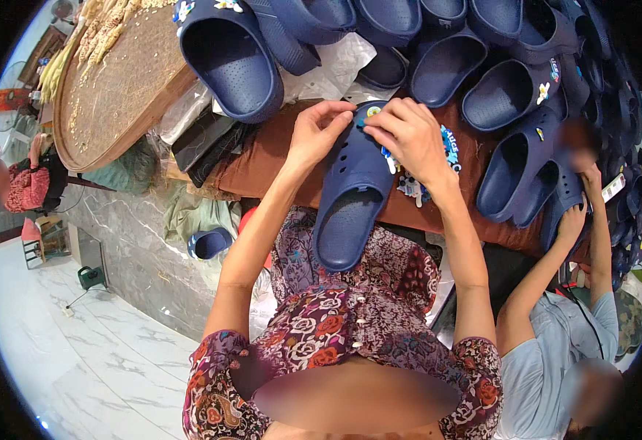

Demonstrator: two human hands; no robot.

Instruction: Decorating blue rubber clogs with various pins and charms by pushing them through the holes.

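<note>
A navy clog lies in front of me with its toe pointing away and its heel toward my lap. At the left side of the toe is my left hand, thumb and forefinger closed at the clog's edge. My right hand bends over the toe, fingertips pinching a small blue charm against the vent holes. A round yellow-and-white charm sits on the toe nearby. Under and beside my right hand, a pile of loose colourful charms rests on the brown cushioned surface.
Many navy clogs crowd the far side and right. A round woven tray with corn stands at left. Another navy clog lies left of me. At right a co-worker's hand reaches into a clog; another person sits far left.
</note>
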